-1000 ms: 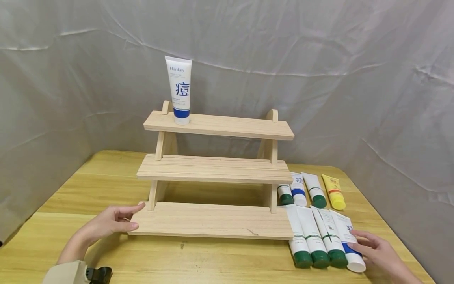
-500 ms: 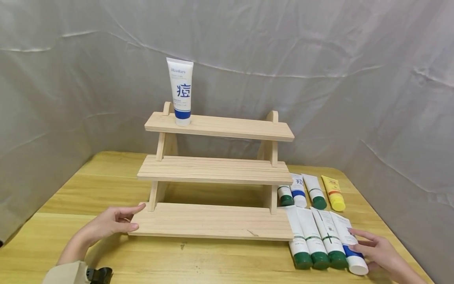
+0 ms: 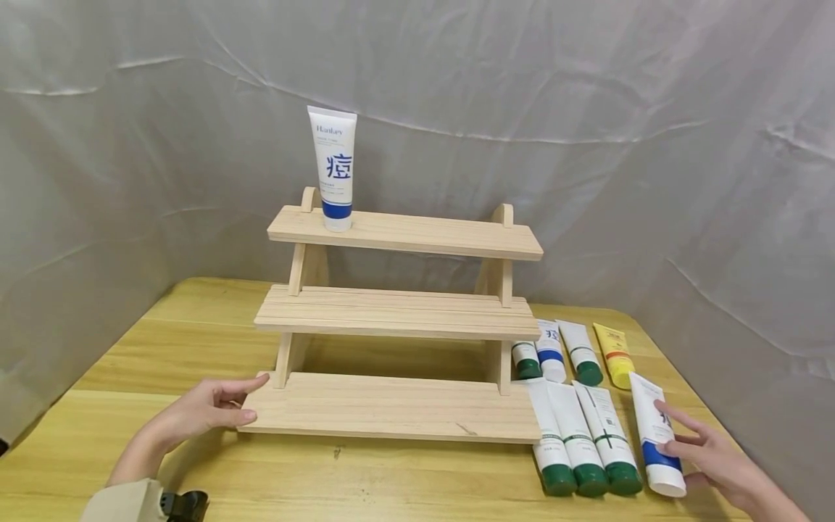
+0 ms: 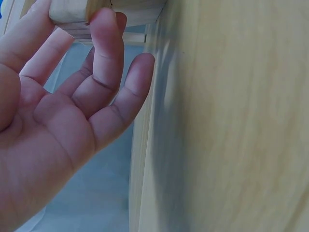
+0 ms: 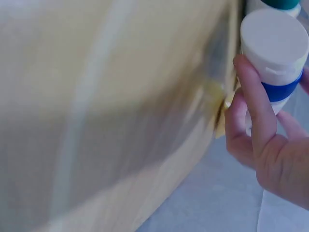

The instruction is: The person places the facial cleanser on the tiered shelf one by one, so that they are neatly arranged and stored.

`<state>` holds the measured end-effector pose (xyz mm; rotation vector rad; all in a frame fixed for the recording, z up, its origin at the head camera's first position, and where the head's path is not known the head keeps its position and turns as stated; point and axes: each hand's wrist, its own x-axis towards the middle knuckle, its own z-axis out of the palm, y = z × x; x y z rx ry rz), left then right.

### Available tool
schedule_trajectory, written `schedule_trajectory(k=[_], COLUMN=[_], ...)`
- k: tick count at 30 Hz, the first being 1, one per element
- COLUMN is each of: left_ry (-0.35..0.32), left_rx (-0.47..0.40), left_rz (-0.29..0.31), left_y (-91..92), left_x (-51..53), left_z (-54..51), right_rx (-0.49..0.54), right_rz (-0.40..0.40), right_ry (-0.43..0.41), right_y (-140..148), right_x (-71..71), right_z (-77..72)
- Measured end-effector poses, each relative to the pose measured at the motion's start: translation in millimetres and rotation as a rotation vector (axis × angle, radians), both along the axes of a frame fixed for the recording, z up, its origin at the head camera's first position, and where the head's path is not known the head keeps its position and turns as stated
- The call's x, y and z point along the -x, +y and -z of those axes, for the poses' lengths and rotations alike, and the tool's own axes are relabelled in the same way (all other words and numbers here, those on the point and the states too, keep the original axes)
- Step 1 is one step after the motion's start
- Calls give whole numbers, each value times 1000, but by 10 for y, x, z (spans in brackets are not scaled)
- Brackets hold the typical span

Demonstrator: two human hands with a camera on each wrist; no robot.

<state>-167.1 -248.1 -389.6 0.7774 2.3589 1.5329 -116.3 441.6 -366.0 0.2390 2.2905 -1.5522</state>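
A three-tier wooden display stand (image 3: 391,409) stands mid-table. My left hand (image 3: 205,409) holds the left end of its lowest shelf; in the left wrist view, curled fingers (image 4: 107,58) meet the board's corner (image 4: 72,12). At the right, my right hand (image 3: 711,457) grips a white squeeze tube (image 3: 649,399) with a blue band and white cap, tilted slightly beside the front row. The right wrist view shows its cap (image 5: 275,36) with fingers around the body. Another white and blue tube (image 3: 335,159) stands upright on the top shelf, toward the left.
Several white tubes with green caps (image 3: 590,478) lie in a front row right of the stand. Behind them lie more tubes, among them a yellow one (image 3: 615,355) and a blue-banded one (image 3: 551,351), partly beside the shelf ends. Grey cloth (image 3: 417,72) hangs around the wooden table (image 3: 274,478).
My right hand has drawn the white and blue tube rightward, away from the green-capped tubes, opening a gap. The left hand stays on the stand.
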Motion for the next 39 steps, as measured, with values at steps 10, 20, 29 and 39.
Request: schedule_trajectory(k=[10, 20, 29, 39], left_ry=[13, -2, -7, -30], left_rx=[-37, -45, -24, -43], left_rz=[26, 26, 13, 16], left_y=[-14, -16, -7, -8], left_x=[4, 5, -1, -2], left_z=[28, 30, 14, 18], right_rx=[-16, 134, 269, 452], right_rz=[47, 163, 219, 202], right_ry=[95, 280, 463, 658], right_y=[-74, -235, -292, -82], right_x=[83, 162, 259, 581], right_z=[-69, -76, -39, 259])
